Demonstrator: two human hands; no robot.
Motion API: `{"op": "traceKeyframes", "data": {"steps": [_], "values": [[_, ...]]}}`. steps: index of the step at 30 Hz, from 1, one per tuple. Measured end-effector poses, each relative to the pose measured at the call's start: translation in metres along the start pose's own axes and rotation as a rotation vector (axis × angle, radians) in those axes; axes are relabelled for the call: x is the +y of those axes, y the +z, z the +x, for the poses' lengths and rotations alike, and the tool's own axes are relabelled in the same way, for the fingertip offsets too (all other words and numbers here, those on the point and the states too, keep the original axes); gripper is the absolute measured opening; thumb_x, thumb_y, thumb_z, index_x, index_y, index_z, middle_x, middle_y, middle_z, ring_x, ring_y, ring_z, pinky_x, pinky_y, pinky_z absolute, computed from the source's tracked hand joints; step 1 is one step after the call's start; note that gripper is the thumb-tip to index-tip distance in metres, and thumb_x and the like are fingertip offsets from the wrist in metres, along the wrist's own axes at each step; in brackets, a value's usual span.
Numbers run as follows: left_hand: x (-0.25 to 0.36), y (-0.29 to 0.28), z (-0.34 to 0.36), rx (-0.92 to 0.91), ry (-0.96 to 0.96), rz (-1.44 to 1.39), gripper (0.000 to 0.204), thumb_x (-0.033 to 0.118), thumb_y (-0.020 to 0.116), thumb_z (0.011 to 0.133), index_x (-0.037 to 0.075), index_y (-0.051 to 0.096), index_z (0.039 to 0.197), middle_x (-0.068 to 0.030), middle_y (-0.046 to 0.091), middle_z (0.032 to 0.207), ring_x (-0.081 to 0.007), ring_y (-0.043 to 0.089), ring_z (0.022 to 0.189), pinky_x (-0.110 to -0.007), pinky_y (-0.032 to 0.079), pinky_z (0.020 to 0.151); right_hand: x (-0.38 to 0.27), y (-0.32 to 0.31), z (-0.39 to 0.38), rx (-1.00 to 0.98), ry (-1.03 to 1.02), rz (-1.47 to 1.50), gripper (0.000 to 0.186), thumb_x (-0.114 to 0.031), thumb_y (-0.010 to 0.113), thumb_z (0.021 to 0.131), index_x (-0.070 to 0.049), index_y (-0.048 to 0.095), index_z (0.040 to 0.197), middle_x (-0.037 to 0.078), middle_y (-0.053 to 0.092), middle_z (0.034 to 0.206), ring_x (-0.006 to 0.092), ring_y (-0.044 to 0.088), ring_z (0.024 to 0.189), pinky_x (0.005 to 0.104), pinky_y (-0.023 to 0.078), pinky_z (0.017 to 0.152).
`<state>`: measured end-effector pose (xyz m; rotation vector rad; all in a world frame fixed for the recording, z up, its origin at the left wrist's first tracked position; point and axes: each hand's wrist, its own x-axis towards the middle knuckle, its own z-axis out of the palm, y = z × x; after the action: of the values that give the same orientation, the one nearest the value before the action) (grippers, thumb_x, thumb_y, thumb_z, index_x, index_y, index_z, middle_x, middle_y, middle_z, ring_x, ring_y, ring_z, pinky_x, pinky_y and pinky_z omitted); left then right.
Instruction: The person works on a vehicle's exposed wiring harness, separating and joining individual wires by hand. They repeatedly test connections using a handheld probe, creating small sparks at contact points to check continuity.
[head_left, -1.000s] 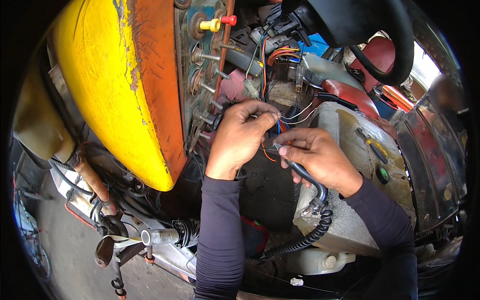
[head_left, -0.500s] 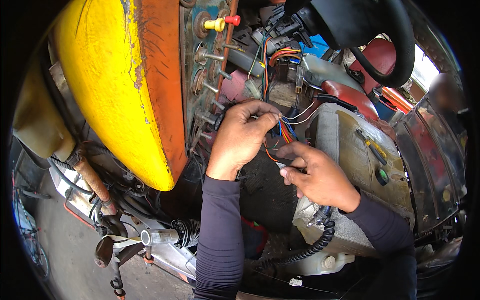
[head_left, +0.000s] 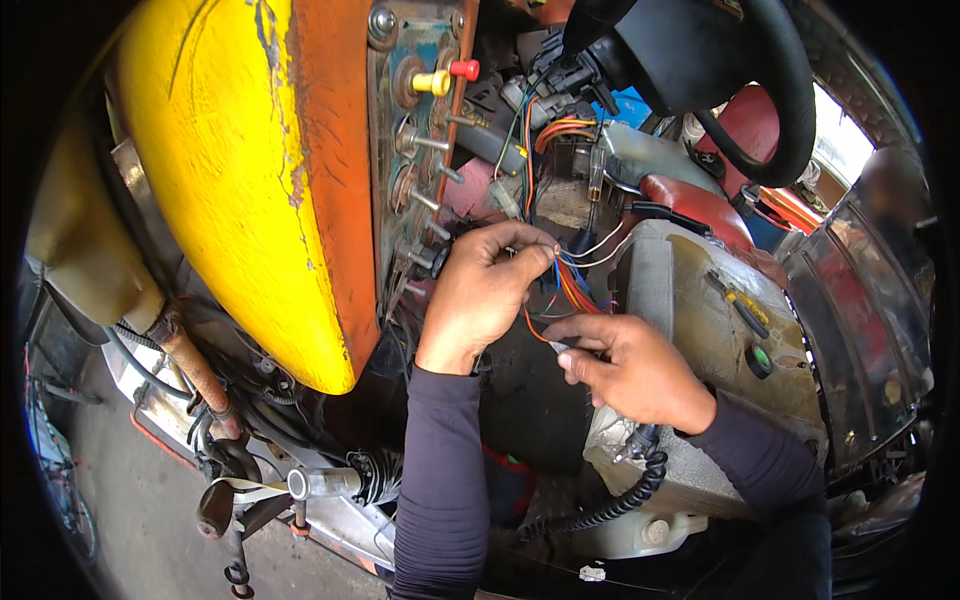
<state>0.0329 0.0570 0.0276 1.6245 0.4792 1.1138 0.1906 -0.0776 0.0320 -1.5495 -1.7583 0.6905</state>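
My left hand is closed in a pinch on the ends of thin electrical wires, pale ones among them. Below its fingertips hangs a bundle of coloured wires, red, orange, yellow and blue. An orange wire curves down from beneath my left hand to my right hand. Thumb and fingers of that hand are closed on a small tool with a flat grey tip; most of it is hidden in the grip. Its tip meets the end of the orange wire.
At left rises a yellow and orange body panel beside a panel of knobs and bolts. A black steering wheel is at upper right. Pliers and a tape roll lie on the worn grey seat. A coiled black cable hangs below.
The whole view has shifted slightly. My right hand has come a little lower and to the left with the tool, whose grey tip shows more plainly at the orange wire. My left hand keeps its pinch.
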Motion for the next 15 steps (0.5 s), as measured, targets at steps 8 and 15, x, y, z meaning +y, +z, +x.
{"op": "traceKeyframes", "data": {"steps": [8, 15], "values": [[0.003, 0.003, 0.0, 0.008, -0.009, -0.022, 0.016, 0.01, 0.066, 0.098, 0.0, 0.075, 0.107, 0.0007, 0.07, 0.088, -0.005, 0.053, 0.068, -0.022, 0.044, 0.062, -0.049, -0.036, 0.0, 0.099, 0.028, 0.094, 0.033, -0.006, 0.06, 0.103, -0.002, 0.061, 0.136, 0.004, 0.067, 0.079, 0.0064, 0.055, 0.061, 0.0253, 0.045, 0.056], [0.0, -0.002, -0.004, 0.015, -0.021, -0.002, 0.017, 0.012, 0.068, 0.098, 0.0, 0.076, 0.107, 0.0015, 0.069, 0.085, -0.0044, 0.052, 0.065, -0.022, 0.043, 0.061, -0.107, -0.068, 0.012, 0.671, -0.523, -0.291, 0.036, -0.013, 0.08, 0.09, 0.0, 0.067, 0.121, 0.002, 0.061, 0.076, 0.012, 0.055, 0.068, 0.0312, 0.048, 0.064]]}}
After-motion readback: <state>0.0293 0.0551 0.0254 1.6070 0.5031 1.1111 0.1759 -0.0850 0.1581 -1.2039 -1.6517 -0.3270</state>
